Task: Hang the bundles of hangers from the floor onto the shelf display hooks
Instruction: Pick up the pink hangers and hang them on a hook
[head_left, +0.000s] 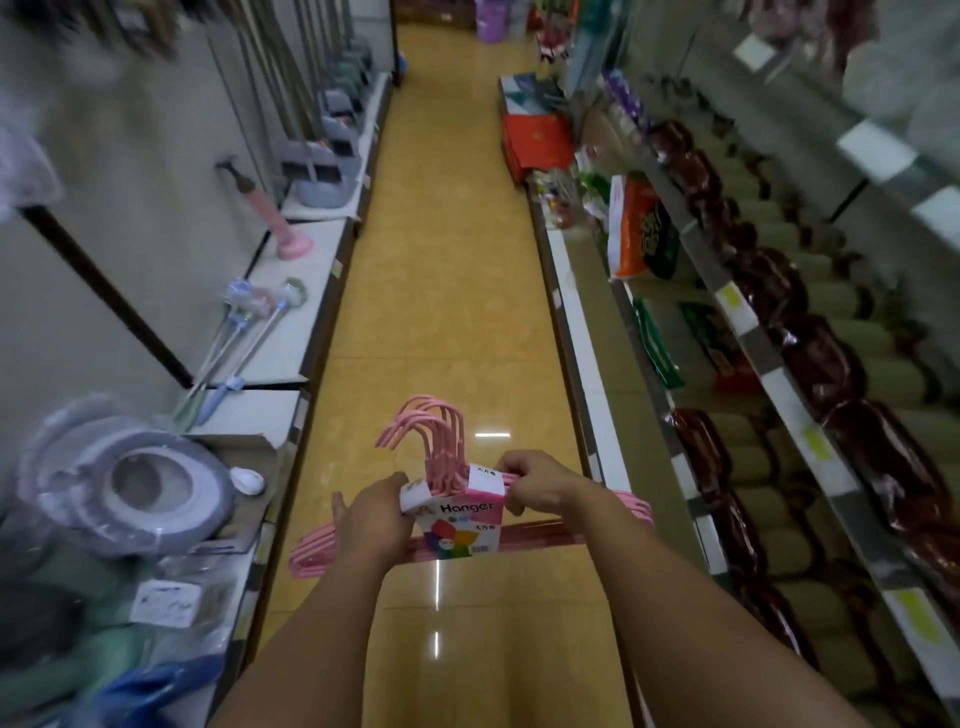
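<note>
A bundle of pink hangers (441, 447) with a white "Hanger" paper sleeve (460, 522) is held in front of me above the yellow aisle floor, hooks pointing up and away. My left hand (376, 514) grips the bundle's left shoulder beside the sleeve. On the other side, my right hand (535, 483) pinches the top right of the bundle at the sleeve's edge. The pink arms stick out past both hands. No display hook shows clearly in this blurred view.
A low white shelf (291, 291) on the left carries brushes, a pink plunger (283, 228), grey dustpans and a grey round seat (145, 483). Right-hand shelves (779, 384) hold dark red packs and bags. The tiled aisle floor (447, 234) runs ahead between them.
</note>
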